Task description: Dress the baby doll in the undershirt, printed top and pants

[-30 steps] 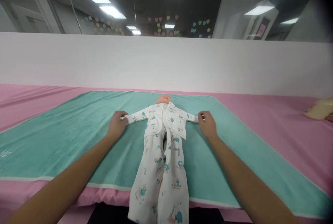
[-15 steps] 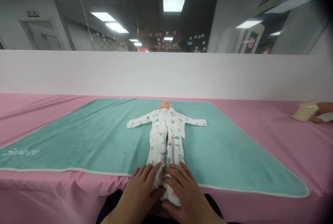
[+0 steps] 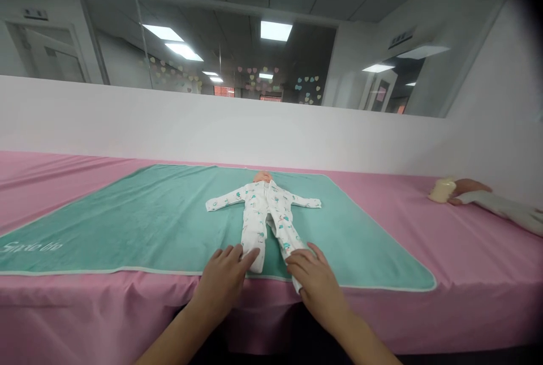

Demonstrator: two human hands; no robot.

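A baby doll [image 3: 263, 176] lies on its back in a white printed sleepsuit [image 3: 259, 219], on a teal towel [image 3: 127, 235] spread over a pink-covered bench [image 3: 93, 311]. Its head points away from the person and its feet toward them, so the long axis runs almost straight out from the near edge. The arms stretch out to either side, and the legs sit slightly apart. The doll's features are too small to make out.

The left hand [image 3: 223, 280] is open, its fingers spread, with the fingertips on the outer side of the suit's near foot. The right hand [image 3: 314, 280] lies over the other foot, which passes the towel's near edge. Its fingers hide much of that foot, so I cannot tell whether they pinch the cloth. Both forearms enter from the bottom edge.

At far right, a co-worker's hand [image 3: 469, 190] with a pale sleeve [image 3: 504, 210] touches a pale cream object [image 3: 442, 190], too small to identify.
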